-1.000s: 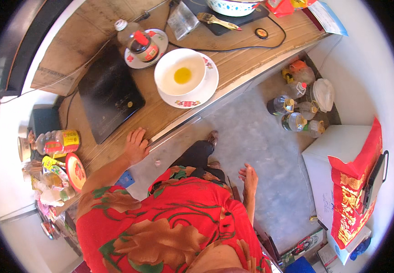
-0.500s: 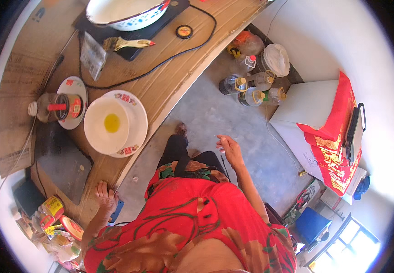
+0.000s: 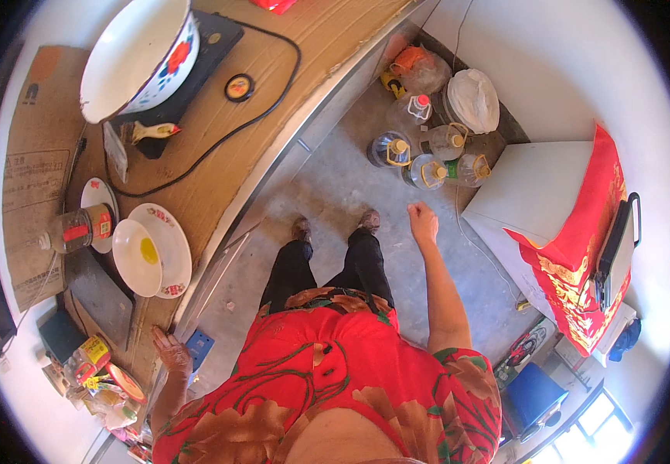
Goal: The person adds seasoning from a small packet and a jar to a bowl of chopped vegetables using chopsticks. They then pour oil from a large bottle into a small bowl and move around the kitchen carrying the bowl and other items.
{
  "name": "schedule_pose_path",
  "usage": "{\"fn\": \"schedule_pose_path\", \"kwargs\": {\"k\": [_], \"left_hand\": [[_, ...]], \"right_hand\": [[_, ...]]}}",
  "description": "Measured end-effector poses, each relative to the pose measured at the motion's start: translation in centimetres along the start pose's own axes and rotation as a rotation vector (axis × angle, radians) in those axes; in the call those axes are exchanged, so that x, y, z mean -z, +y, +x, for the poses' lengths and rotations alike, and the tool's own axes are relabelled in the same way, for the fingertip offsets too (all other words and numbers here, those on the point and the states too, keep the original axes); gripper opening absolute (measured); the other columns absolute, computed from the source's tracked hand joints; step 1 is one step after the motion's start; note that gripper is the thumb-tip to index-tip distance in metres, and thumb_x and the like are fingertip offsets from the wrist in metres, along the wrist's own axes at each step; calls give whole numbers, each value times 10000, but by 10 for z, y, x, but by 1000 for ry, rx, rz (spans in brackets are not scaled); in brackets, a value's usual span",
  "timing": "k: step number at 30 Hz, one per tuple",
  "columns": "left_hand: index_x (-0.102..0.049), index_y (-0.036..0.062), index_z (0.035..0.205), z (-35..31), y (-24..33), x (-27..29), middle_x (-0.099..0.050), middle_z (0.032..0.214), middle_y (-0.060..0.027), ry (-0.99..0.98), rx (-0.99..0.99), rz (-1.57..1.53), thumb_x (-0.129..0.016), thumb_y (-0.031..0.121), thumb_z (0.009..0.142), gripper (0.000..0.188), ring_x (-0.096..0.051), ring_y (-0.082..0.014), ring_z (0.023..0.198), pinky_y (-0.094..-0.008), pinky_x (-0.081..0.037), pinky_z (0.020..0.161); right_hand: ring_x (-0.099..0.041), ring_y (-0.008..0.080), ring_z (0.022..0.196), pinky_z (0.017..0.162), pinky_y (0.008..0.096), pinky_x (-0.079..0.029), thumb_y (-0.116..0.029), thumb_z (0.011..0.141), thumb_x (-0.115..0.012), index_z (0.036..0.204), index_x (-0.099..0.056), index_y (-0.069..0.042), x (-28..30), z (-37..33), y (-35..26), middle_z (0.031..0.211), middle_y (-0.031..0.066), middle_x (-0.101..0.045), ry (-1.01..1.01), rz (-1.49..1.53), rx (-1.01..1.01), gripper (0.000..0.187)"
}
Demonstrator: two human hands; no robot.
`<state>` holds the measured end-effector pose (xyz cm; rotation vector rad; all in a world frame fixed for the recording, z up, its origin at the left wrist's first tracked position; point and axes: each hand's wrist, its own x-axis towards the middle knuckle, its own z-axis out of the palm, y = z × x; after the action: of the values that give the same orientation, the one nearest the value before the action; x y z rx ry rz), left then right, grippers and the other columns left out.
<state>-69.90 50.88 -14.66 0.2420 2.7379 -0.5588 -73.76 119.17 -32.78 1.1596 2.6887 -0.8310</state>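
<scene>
so, from big to small: the long wooden counter (image 3: 304, 69) curves along the person's left, with bare concrete floor (image 3: 327, 185) in front of the feet. on the counter's far end a large white basin (image 3: 130, 58) with a red flower print sits on a black cooker (image 3: 211, 39), its black cord (image 3: 273, 100) looping across the wood. to the right stands a white cabinet (image 3: 528, 193) draped with a red cloth (image 3: 582, 271), and near it a cluster of oil bottles (image 3: 427, 151) on the floor.

closer in, a white bowl (image 3: 135, 257) holding a yellow yolk rests tilted on a flowered plate (image 3: 171, 251), touching it; just beside them a jar (image 3: 78, 229) with a red label lies on a small saucer (image 3: 97, 193).

the left hand (image 3: 171, 349) lies flat on the counter's near edge, fingers spread, holding nothing; the bowl is near but apart from it. the right hand (image 3: 423, 223) hangs out over the floor, loosely curled; i cannot tell whether it pinches anything.

as a judgement: the egg seems cracked and waiting, the basin sits on the cooker, yet neither hand is on any of it, so most of the cooking looks undone.
</scene>
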Motion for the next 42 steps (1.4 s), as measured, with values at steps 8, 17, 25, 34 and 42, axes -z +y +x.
{"fn": "schedule_pose_path", "kwargs": {"k": [8,17,25,34,42], "left_hand": [[-484,-19,946,37,99,91,-426,1157,-209,-314,556,-73,-609,191,668,370,-457,-388,1088,-482,-399,899],[-501,25,1018,139,239,224,-463,1173,-218,305,-382,-419,-636,74,686,362,-471,-382,1028,-452,-387,849],[-480,32,1061,231,271,259,-436,1232,-193,557,-504,-431,-678,105,673,442,-447,-378,1075,-449,-354,910],[-470,35,1047,291,276,241,-447,1185,-177,602,-557,-655,-704,172,648,483,-429,-354,1095,-473,-316,942],[-469,26,1030,307,275,229,-451,1163,-197,520,-572,-705,-671,236,665,468,-418,-385,1078,-492,-308,928]], "right_hand": [[-617,333,720,655,426,-468,-324,778,-620,833,-629,-97,57,56,9,746,118,-647,-3,221,-25,234],[-618,312,705,636,410,-466,-383,754,-658,805,-619,-106,98,33,-5,706,99,-639,-72,190,22,284],[-617,316,707,625,419,-463,-323,760,-655,791,-607,-101,97,50,-32,706,102,-636,-19,214,175,228],[-621,327,682,598,432,-469,-320,770,-637,767,-617,-105,120,71,-76,718,110,-647,49,-54,164,216],[-624,314,751,660,423,-472,-337,764,-633,822,-620,-110,55,121,-37,785,102,-659,96,1,8,235]]}}
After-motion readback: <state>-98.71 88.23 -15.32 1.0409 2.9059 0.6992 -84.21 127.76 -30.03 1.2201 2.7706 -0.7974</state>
